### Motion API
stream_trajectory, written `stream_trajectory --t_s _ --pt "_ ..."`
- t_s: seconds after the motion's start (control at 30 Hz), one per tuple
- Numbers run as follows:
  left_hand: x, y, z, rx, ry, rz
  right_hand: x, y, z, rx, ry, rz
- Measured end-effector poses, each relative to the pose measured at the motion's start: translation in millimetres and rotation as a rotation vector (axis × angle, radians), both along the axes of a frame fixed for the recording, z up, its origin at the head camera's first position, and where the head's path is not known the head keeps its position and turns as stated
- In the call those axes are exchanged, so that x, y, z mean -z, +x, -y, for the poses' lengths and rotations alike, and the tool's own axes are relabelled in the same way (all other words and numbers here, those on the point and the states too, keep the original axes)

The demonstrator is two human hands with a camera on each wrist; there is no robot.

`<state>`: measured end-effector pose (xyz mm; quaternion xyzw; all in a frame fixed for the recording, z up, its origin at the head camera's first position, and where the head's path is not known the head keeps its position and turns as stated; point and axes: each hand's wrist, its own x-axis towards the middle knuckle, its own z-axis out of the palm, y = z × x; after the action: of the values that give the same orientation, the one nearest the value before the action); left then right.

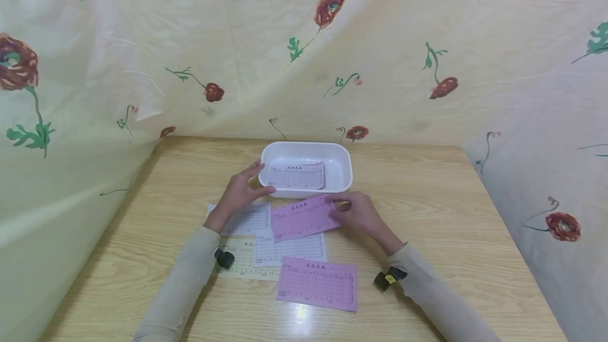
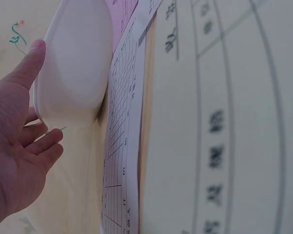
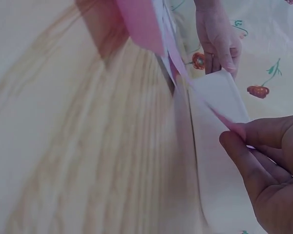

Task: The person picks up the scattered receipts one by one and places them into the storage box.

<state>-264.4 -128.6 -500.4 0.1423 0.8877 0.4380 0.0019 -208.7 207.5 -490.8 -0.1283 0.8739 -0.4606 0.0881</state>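
Note:
My left hand (image 1: 239,191) grips the left end of a white plastic tub (image 1: 345,168), thumb by its front corner and fingers at its left side. Inside the tub lie a white printed slip (image 1: 290,177) and a pink edge beneath it. With thumb and forefinger, my right hand (image 1: 357,214) pinches the right end of a pink printed slip (image 1: 299,219), tilted in front of the tub. In the right wrist view the pinched pink slip (image 3: 224,119) is seen edge-on against the tub (image 3: 217,165).
Nearer on the wooden table (image 1: 427,205) lie a white slip (image 1: 252,219), a second white slip (image 1: 291,249), a pale yellow slip (image 1: 237,263) and another pink slip (image 1: 316,284), some overlapping. A flowered cloth (image 1: 266,41) hangs behind and at the sides.

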Motion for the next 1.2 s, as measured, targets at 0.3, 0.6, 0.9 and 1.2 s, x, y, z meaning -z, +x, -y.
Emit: stream_trajectory --t_s 0.3,0.6,0.9,1.2 --pt "-0.6 0.0 -1 0.003 -0.008 -0.011 -13.0 5.7 -2 0.000 -0.011 0.011" --pt "-0.2 -0.5 0 0.008 0.001 -0.022 -23.3 10.8 -8 -0.015 -0.041 -0.013" --pt "1.0 -0.9 2 0.009 -0.007 -0.023 -39.7 20.6 -11 -0.013 -0.049 -0.040" --pt "1.1 0.6 3 0.018 -0.006 -0.024 -57.8 31.8 -10 0.015 -0.052 -0.052"
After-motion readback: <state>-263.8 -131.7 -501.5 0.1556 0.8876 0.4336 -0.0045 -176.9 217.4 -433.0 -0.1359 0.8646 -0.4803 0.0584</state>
